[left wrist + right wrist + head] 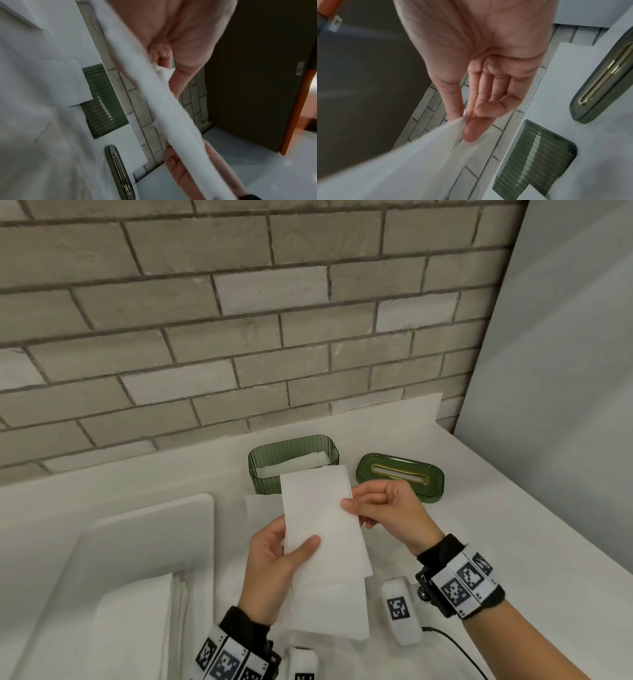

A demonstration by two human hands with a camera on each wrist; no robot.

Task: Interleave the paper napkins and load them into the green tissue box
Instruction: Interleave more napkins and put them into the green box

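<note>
Both hands hold a white folded paper napkin (318, 508) above the counter. My left hand (274, 556) grips its lower left edge, thumb on top. My right hand (380, 508) pinches its right edge between thumb and fingers. The napkin (154, 94) runs edge-on through the left wrist view, and the right wrist view shows the napkin (402, 162) caught at my fingertips (471, 135). Behind it stands the open green tissue box (263, 470) with white napkins inside. Its green lid (399, 475) with a gold slot lies to the right. More napkins (329, 607) lie flat under my hands.
A white tray (137, 529) at the left holds a stack of napkins (137, 621). A brick wall rises behind the counter, and a grey panel stands at the right. A black cable (455, 648) trails near my right wrist.
</note>
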